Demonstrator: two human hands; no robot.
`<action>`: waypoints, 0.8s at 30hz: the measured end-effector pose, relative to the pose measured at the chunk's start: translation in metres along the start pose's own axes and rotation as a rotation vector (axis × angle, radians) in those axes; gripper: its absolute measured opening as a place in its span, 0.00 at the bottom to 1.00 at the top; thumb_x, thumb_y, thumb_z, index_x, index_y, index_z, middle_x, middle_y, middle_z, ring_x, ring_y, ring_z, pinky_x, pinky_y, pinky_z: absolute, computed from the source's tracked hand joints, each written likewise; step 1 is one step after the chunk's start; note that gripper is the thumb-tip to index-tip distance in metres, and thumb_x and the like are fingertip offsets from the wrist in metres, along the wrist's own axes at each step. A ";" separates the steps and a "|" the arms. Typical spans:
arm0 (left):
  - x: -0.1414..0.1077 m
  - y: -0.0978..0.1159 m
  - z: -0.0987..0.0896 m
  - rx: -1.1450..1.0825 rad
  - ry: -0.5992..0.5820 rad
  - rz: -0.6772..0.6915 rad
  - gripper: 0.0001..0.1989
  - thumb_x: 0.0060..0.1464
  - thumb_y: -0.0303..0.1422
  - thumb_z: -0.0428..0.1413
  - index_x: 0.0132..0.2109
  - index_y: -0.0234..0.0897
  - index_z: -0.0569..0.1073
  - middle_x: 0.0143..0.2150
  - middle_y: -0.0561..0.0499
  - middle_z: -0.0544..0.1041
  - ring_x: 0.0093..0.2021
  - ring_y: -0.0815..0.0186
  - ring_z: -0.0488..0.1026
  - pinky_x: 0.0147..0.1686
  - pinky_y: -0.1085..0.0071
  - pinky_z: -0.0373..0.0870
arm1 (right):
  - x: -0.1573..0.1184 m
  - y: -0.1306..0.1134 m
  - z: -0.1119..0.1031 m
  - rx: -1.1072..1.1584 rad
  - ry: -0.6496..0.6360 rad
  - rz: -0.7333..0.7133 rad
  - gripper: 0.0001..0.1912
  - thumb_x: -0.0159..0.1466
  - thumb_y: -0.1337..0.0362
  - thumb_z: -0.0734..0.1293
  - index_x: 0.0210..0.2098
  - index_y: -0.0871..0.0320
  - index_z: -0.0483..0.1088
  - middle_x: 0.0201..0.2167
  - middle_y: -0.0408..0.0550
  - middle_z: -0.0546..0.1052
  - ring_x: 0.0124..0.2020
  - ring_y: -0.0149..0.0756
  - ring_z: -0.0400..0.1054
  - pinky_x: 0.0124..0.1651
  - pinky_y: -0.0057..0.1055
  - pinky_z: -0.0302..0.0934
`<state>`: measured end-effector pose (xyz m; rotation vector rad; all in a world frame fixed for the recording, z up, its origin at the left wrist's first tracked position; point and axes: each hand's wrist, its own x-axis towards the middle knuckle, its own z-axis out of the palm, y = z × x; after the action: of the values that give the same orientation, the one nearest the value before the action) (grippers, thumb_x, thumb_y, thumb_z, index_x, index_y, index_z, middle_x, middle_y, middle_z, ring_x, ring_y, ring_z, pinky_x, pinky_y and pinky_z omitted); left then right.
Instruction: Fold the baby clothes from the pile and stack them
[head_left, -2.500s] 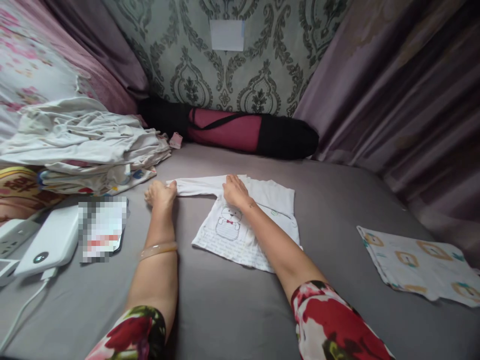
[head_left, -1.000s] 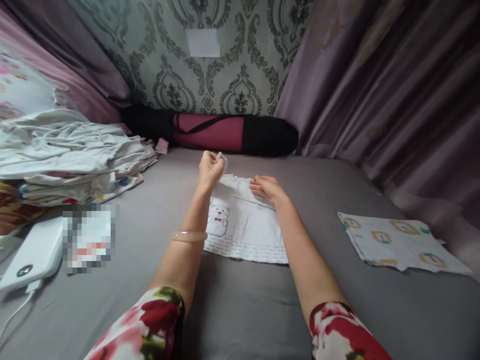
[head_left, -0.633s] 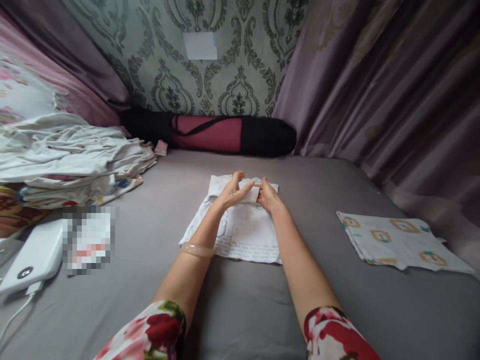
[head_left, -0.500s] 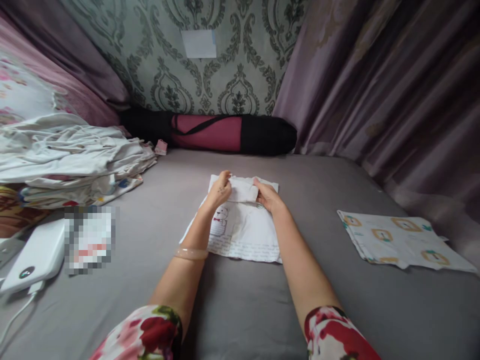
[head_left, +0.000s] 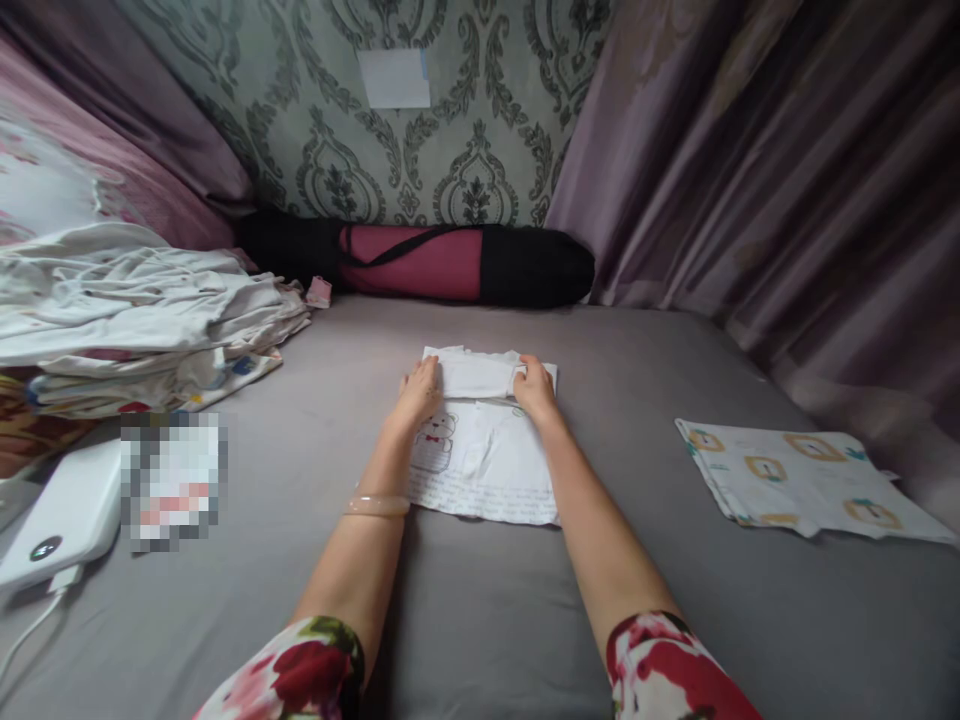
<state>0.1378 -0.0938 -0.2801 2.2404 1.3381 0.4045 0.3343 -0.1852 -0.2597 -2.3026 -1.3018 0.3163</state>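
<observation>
A white cloth garment [head_left: 487, 460] with a printed bear and rows of small print lies on the grey bed sheet [head_left: 480, 600]. Its far part is folded over into a narrow white band. At the band's left end is my left hand [head_left: 421, 392], fingers pressed together on the cloth edge. My right hand [head_left: 534, 385] pinches the band's right end between thumb and fingers. Both hands touch the fabric, and the left fingertips are partly hard to make out.
Piled white clothes [head_left: 135, 300] are at the left, with a white power bank [head_left: 71, 510] and cable nearer. A folded patterned cloth [head_left: 810, 480] lies right. A black and pink bag [head_left: 420, 262] lies along the wall.
The folded band now lies flatter and wider between my hands. My left hand has moved slightly left and down, its raised fingers lowered to the cloth; my right hand has shifted slightly right.
</observation>
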 end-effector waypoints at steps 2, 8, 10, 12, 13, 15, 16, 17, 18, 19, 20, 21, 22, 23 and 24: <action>-0.001 0.000 0.000 0.012 -0.015 -0.002 0.35 0.53 0.22 0.44 0.69 0.33 0.54 0.72 0.37 0.53 0.72 0.51 0.47 0.67 0.44 0.46 | -0.005 -0.002 0.000 -0.037 0.010 0.002 0.28 0.66 0.70 0.55 0.65 0.62 0.58 0.57 0.59 0.72 0.58 0.48 0.65 0.60 0.37 0.56; -0.006 0.006 -0.007 0.030 -0.001 0.017 0.30 0.60 0.27 0.42 0.69 0.35 0.54 0.72 0.37 0.51 0.72 0.52 0.46 0.66 0.42 0.45 | -0.020 -0.012 0.005 -0.227 0.053 -0.140 0.29 0.69 0.65 0.56 0.69 0.62 0.51 0.69 0.63 0.53 0.69 0.54 0.45 0.68 0.51 0.39; -0.007 0.011 -0.009 0.052 -0.002 0.047 0.29 0.61 0.29 0.43 0.69 0.35 0.54 0.72 0.36 0.50 0.72 0.51 0.45 0.66 0.40 0.45 | -0.024 -0.017 0.012 -0.250 0.039 -0.262 0.29 0.71 0.61 0.54 0.70 0.60 0.50 0.72 0.57 0.47 0.72 0.51 0.35 0.69 0.51 0.31; -0.007 0.014 -0.010 0.079 -0.008 0.082 0.28 0.62 0.30 0.43 0.69 0.34 0.54 0.72 0.36 0.50 0.72 0.50 0.46 0.65 0.40 0.45 | -0.027 -0.023 0.021 -0.257 -0.009 -0.334 0.29 0.72 0.56 0.51 0.70 0.58 0.50 0.73 0.53 0.44 0.73 0.48 0.30 0.70 0.50 0.27; -0.007 0.016 -0.010 0.094 -0.014 0.098 0.28 0.62 0.30 0.43 0.69 0.35 0.55 0.72 0.36 0.51 0.72 0.50 0.46 0.65 0.40 0.45 | -0.029 -0.025 0.024 -0.259 -0.047 -0.338 0.30 0.73 0.54 0.49 0.70 0.57 0.50 0.73 0.52 0.44 0.73 0.48 0.30 0.70 0.50 0.27; -0.009 0.016 -0.010 0.125 -0.035 0.122 0.27 0.62 0.30 0.44 0.68 0.36 0.56 0.72 0.36 0.52 0.72 0.50 0.46 0.65 0.41 0.45 | -0.033 -0.028 0.029 -0.261 -0.129 -0.307 0.30 0.73 0.51 0.48 0.70 0.55 0.50 0.73 0.51 0.46 0.72 0.49 0.32 0.69 0.52 0.28; -0.011 0.015 -0.009 0.142 -0.048 0.130 0.27 0.63 0.30 0.44 0.68 0.36 0.56 0.72 0.37 0.52 0.72 0.51 0.46 0.65 0.41 0.45 | -0.034 -0.030 0.029 -0.263 -0.160 -0.288 0.30 0.73 0.50 0.47 0.70 0.54 0.50 0.73 0.51 0.46 0.72 0.50 0.33 0.69 0.53 0.29; -0.014 0.014 -0.010 0.158 -0.065 0.138 0.27 0.63 0.30 0.43 0.68 0.36 0.56 0.72 0.37 0.52 0.72 0.51 0.47 0.66 0.42 0.45 | -0.035 -0.031 0.028 -0.265 -0.178 -0.275 0.30 0.73 0.50 0.47 0.70 0.53 0.50 0.72 0.51 0.47 0.72 0.51 0.33 0.69 0.54 0.29; -0.017 0.013 -0.010 0.173 -0.081 0.148 0.26 0.63 0.30 0.43 0.68 0.36 0.56 0.72 0.38 0.52 0.72 0.52 0.47 0.66 0.43 0.45 | -0.035 -0.032 0.026 -0.268 -0.190 -0.267 0.31 0.72 0.50 0.47 0.70 0.53 0.50 0.73 0.51 0.47 0.72 0.52 0.33 0.69 0.54 0.29; -0.021 0.011 -0.011 0.187 -0.093 0.160 0.26 0.64 0.30 0.43 0.68 0.37 0.56 0.72 0.38 0.53 0.72 0.52 0.47 0.66 0.43 0.46 | -0.035 -0.034 0.022 -0.271 -0.206 -0.260 0.31 0.72 0.50 0.48 0.71 0.53 0.49 0.73 0.51 0.46 0.72 0.52 0.32 0.69 0.54 0.29; -0.026 0.009 -0.012 0.199 -0.101 0.173 0.26 0.64 0.30 0.42 0.68 0.38 0.56 0.72 0.39 0.53 0.72 0.53 0.47 0.66 0.44 0.46 | -0.034 -0.036 0.018 -0.273 -0.233 -0.251 0.31 0.72 0.49 0.48 0.71 0.53 0.48 0.73 0.51 0.45 0.72 0.52 0.31 0.69 0.55 0.28; -0.031 0.007 -0.013 0.210 -0.106 0.186 0.26 0.65 0.31 0.42 0.68 0.39 0.56 0.72 0.39 0.53 0.72 0.53 0.47 0.66 0.44 0.46 | -0.033 -0.038 0.013 -0.270 -0.274 -0.241 0.32 0.72 0.49 0.48 0.71 0.53 0.47 0.73 0.51 0.44 0.72 0.52 0.30 0.69 0.55 0.27; -0.036 0.005 -0.015 0.219 -0.108 0.202 0.26 0.65 0.31 0.42 0.68 0.39 0.56 0.72 0.39 0.53 0.72 0.53 0.47 0.66 0.44 0.46 | -0.031 -0.040 0.007 -0.262 -0.326 -0.227 0.32 0.72 0.49 0.47 0.71 0.54 0.46 0.73 0.51 0.43 0.73 0.52 0.29 0.69 0.55 0.27; -0.042 0.003 -0.016 0.227 -0.108 0.215 0.26 0.65 0.32 0.42 0.68 0.38 0.56 0.72 0.39 0.53 0.72 0.53 0.47 0.66 0.44 0.47 | -0.030 -0.042 0.002 -0.251 -0.369 -0.214 0.32 0.72 0.48 0.46 0.72 0.53 0.45 0.73 0.51 0.41 0.73 0.52 0.28 0.69 0.55 0.27; -0.047 0.001 -0.017 0.233 -0.106 0.226 0.26 0.65 0.32 0.42 0.68 0.37 0.56 0.72 0.39 0.53 0.72 0.53 0.47 0.66 0.45 0.47 | -0.028 -0.045 -0.003 -0.241 -0.391 -0.212 0.33 0.72 0.47 0.46 0.72 0.53 0.45 0.73 0.51 0.40 0.73 0.51 0.28 0.69 0.56 0.27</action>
<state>0.1081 -0.1309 -0.2649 2.5785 1.1312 0.2112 0.2878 -0.1901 -0.2356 -2.3440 -1.8505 0.5873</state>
